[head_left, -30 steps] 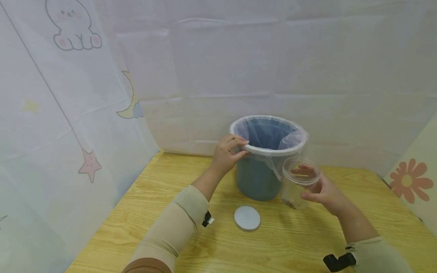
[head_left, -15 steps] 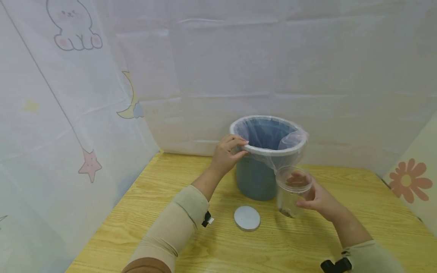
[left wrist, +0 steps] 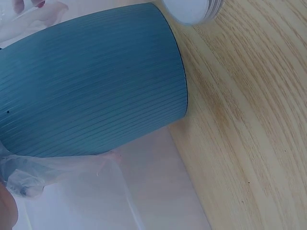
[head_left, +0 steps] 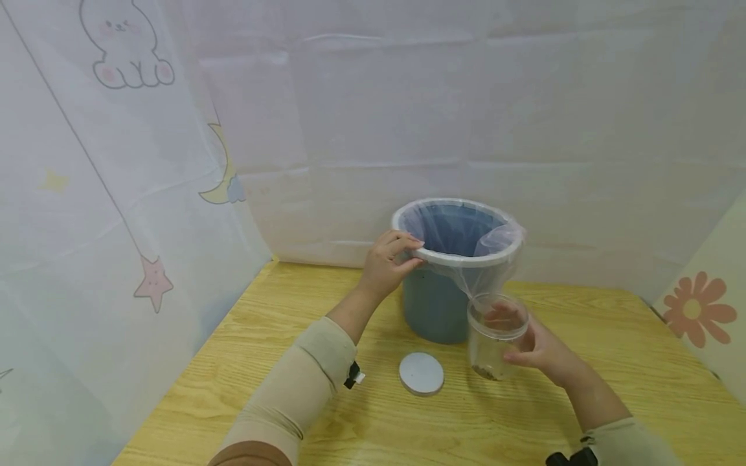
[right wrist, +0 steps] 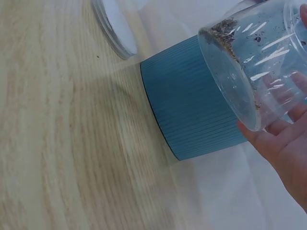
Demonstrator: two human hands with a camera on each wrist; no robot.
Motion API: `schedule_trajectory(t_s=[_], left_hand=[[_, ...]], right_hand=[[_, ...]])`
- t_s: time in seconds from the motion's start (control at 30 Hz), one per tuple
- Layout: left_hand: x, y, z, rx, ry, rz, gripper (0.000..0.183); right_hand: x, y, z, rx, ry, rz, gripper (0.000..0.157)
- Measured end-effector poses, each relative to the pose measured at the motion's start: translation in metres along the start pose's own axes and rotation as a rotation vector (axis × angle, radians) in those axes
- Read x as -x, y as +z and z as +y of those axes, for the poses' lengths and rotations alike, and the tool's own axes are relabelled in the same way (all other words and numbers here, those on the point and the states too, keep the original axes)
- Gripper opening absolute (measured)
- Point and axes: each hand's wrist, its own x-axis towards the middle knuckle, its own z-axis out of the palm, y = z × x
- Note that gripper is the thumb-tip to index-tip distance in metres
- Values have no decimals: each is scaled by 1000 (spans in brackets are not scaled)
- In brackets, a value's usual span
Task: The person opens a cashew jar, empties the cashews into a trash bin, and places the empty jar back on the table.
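A blue ribbed trash bin (head_left: pixel 434 307) stands upright, with a white ring round its rim and a clear bag (head_left: pixel 500 238) lining it and hanging over the outside. My left hand (head_left: pixel 386 262) grips the near left of that rim, fingers over the top and thumb outside. In my right hand (head_left: pixel 550 353) is a clear plastic jar (head_left: pixel 486 349), mouth up and uncapped, held from the right in front of the bin. Brown crumbly bits (right wrist: pixel 224 32) cling along the jar's bottom edge in the right wrist view.
A white round lid (head_left: pixel 421 373) lies flat on the wood-grain table (head_left: pixel 326 421), left of the jar. Pale cloth (head_left: pixel 373 129) with cartoon prints hangs behind the table and at both sides.
My right hand has brought the jar down and slightly left, toward the table. The left hand keeps its hold on the rim, and the bin and lid stay put.
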Motion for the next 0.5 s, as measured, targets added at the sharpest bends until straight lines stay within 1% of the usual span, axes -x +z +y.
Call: schedule_trajectory(t_s=[0.13,0.37,0.5], left_hand=[[0,0,1,-1,-2,-3,26],[0,-1,1,8,-5,-4,26],[0,-1,1,16,-6,-6,26]], right_hand=[[1,0,4,62,31,-6,78],[4,2,14,74,40,-40,80],[6,5,19,102,49,-50,78]])
